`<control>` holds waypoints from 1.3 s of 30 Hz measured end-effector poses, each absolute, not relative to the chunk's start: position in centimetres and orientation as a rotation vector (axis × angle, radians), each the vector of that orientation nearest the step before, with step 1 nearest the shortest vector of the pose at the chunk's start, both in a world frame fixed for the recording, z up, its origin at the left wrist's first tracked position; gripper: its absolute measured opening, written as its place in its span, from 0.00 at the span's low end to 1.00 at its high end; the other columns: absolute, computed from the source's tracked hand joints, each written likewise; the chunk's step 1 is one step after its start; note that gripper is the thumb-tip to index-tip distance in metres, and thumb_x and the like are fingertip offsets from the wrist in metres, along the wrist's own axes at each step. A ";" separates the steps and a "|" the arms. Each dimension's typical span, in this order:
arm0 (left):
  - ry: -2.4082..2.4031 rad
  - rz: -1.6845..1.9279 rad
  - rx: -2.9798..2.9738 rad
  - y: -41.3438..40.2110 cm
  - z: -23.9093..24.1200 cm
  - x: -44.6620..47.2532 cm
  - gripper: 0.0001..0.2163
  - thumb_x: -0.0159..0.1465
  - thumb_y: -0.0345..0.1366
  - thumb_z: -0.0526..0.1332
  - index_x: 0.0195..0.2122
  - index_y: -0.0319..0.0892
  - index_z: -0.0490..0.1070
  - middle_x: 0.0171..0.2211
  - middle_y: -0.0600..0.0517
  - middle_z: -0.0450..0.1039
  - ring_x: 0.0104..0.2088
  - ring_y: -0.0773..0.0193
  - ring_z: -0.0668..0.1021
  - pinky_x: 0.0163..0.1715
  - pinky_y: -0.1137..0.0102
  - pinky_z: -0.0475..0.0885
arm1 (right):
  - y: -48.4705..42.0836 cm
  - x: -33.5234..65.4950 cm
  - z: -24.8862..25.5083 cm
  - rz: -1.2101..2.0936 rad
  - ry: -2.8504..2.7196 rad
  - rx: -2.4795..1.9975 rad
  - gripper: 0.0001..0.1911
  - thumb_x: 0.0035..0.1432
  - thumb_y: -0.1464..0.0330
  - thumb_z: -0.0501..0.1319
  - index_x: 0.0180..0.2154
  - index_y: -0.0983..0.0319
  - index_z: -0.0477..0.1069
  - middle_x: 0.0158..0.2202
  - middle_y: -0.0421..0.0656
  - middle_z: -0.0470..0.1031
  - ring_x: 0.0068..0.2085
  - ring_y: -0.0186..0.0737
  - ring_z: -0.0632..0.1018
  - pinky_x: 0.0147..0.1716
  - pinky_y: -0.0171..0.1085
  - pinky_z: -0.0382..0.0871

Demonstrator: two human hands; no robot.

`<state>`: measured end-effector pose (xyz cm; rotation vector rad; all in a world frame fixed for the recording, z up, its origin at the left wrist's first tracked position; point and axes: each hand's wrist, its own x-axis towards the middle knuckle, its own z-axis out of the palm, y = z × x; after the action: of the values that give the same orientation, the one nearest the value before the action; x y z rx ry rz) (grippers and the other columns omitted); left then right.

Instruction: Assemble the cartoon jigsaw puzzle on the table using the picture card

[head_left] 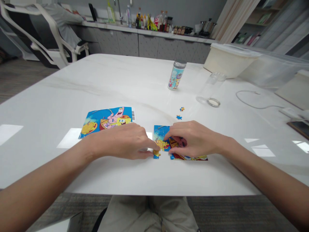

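Note:
A partly joined cartoon jigsaw puzzle [161,132] lies on the white table [135,80] near its front edge. My left hand [123,141] has its fingers pinched on a small yellow and blue puzzle piece [156,153] at the puzzle's lower left corner. My right hand [193,138] rests on top of the assembled part, fingers curled and pressing down, hiding much of it. A printed reference picture [106,120] of the same cartoon lies flat to the left of my left hand.
Two loose puzzle pieces [180,113] lie beyond the puzzle. A cartoon-printed can [176,75] stands mid-table, with a clear jar [212,88] lying on its side by it. Plastic tubs [231,59], a white cable [253,100] and a dark phone [300,127] are at the right. A chair [45,35] stands far left.

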<state>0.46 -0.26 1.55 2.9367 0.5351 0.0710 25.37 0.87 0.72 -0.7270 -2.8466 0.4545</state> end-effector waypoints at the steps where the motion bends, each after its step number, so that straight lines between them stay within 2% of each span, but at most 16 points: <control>1: 0.539 0.058 2.937 -0.3 1.6 0.5 0.10 0.63 0.31 0.59 0.43 0.46 0.78 0.18 0.53 0.74 0.17 0.68 0.71 0.20 0.73 0.57 | 0.8 25.3 0.7 0.466 -2.849 -0.731 0.13 0.59 0.59 0.61 0.39 0.62 0.73 0.31 0.42 0.74 0.30 0.35 0.71 0.30 0.34 0.60; 7: 0.542 0.019 2.940 -0.2 1.6 0.5 0.10 0.62 0.31 0.60 0.44 0.46 0.78 0.19 0.53 0.74 0.18 0.67 0.72 0.20 0.73 0.56 | 0.8 25.1 0.7 0.526 -2.848 -0.767 0.11 0.59 0.62 0.61 0.39 0.62 0.72 0.32 0.42 0.74 0.32 0.36 0.71 0.32 0.34 0.61; 16: 0.550 -0.018 2.968 -0.2 1.5 0.5 0.11 0.63 0.31 0.60 0.44 0.47 0.77 0.19 0.54 0.74 0.18 0.67 0.72 0.20 0.72 0.55 | 0.6 24.9 0.6 0.633 -2.809 -0.862 0.08 0.56 0.64 0.64 0.35 0.62 0.70 0.30 0.39 0.72 0.28 0.33 0.68 0.28 0.33 0.59; 19: 0.541 -0.008 2.967 -0.2 1.6 0.5 0.11 0.63 0.31 0.60 0.45 0.46 0.77 0.19 0.53 0.74 0.18 0.67 0.72 0.20 0.72 0.55 | 0.6 24.8 0.7 0.793 -2.746 -0.893 0.06 0.54 0.67 0.65 0.32 0.62 0.69 0.27 0.37 0.71 0.26 0.30 0.68 0.27 0.31 0.59; 23: 0.539 0.000 2.955 -0.2 1.7 0.6 0.11 0.63 0.32 0.60 0.45 0.46 0.77 0.18 0.54 0.74 0.17 0.68 0.70 0.19 0.72 0.54 | 1.0 24.9 1.0 1.175 -2.577 -0.896 0.07 0.55 0.68 0.64 0.28 0.63 0.68 0.23 0.36 0.68 0.23 0.28 0.66 0.23 0.30 0.60; 27: 0.548 -0.006 2.959 -0.2 1.7 0.6 0.11 0.63 0.32 0.60 0.45 0.46 0.77 0.19 0.53 0.75 0.18 0.67 0.72 0.19 0.72 0.55 | 1.5 25.1 1.0 1.337 -2.385 -0.966 0.09 0.55 0.65 0.65 0.29 0.63 0.68 0.28 0.39 0.71 0.27 0.30 0.69 0.25 0.32 0.63; 32: 0.547 -0.018 2.958 -0.2 1.7 0.6 0.11 0.63 0.32 0.60 0.45 0.46 0.77 0.19 0.53 0.75 0.18 0.67 0.72 0.20 0.72 0.55 | 1.8 25.1 0.6 1.567 -2.158 -0.968 0.10 0.58 0.64 0.63 0.40 0.62 0.72 0.33 0.41 0.74 0.33 0.34 0.74 0.32 0.34 0.68; 35: 0.540 -0.010 2.954 -0.2 1.6 0.6 0.10 0.64 0.32 0.60 0.45 0.46 0.77 0.20 0.53 0.75 0.18 0.67 0.72 0.20 0.72 0.55 | 1.8 25.0 0.7 1.631 -2.047 -1.036 0.08 0.56 0.64 0.64 0.37 0.62 0.74 0.34 0.42 0.77 0.34 0.34 0.75 0.33 0.35 0.68; 39: 0.526 -0.007 2.954 -0.2 1.4 0.5 0.10 0.64 0.32 0.59 0.45 0.46 0.77 0.20 0.53 0.75 0.18 0.67 0.72 0.20 0.71 0.55 | 1.9 25.0 1.0 1.638 -1.955 -1.193 0.07 0.53 0.65 0.67 0.33 0.62 0.73 0.29 0.41 0.78 0.28 0.33 0.75 0.25 0.32 0.65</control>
<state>0.52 -0.16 1.42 2.9540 0.5261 -0.0067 24.97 1.87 0.99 -1.1934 -1.9554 1.6385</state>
